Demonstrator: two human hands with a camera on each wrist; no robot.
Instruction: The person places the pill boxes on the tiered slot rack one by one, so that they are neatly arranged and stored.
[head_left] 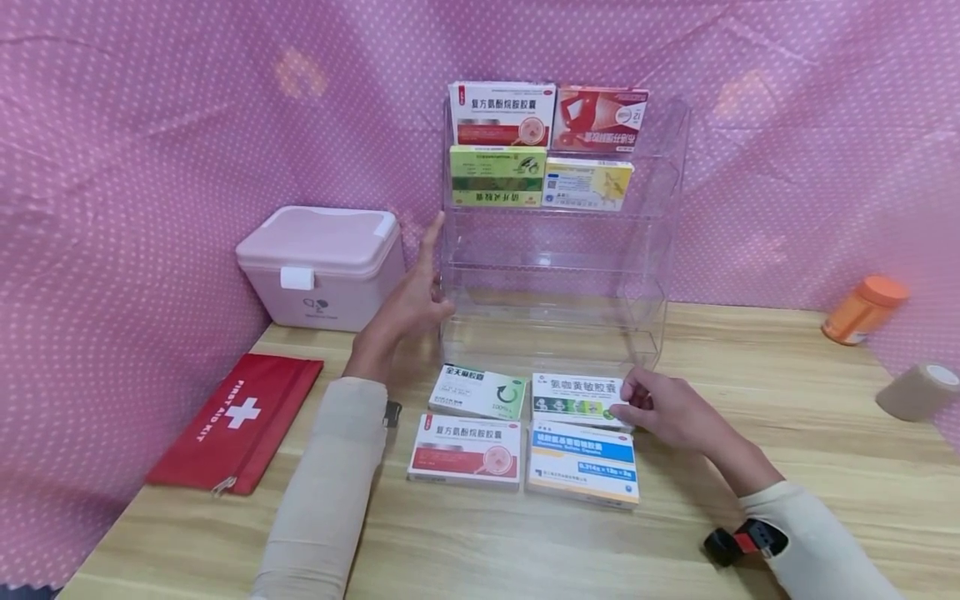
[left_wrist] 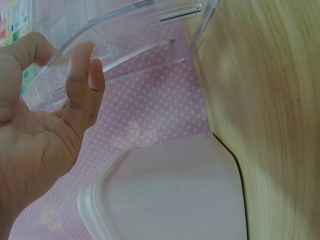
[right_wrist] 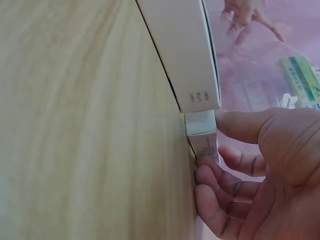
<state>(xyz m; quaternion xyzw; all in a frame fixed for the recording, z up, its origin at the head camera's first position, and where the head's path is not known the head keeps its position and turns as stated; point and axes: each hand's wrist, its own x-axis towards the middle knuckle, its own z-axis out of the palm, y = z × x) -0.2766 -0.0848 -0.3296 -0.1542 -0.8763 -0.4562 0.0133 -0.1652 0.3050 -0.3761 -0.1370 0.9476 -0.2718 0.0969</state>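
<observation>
Four medicine boxes on tabletop (head_left: 750, 433), lower centre of head view; right hand (head_left: 663, 408) pinches green-white box (head_left: 573, 398) at its right end. Left hand (head_left: 408, 304), fingers straight, touches clear rack (head_left: 555, 242). Left wrist view: fingers (left_wrist: 82, 85) against rack wall. Right wrist view: thumb and fingertips (right_wrist: 210, 175) grip box end.

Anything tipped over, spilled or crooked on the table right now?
Two things lie on their sides at the table's right edge: the orange bottle and the beige bandage roll. No spill shows. The four boxes on the table lie flat and tidy.
</observation>
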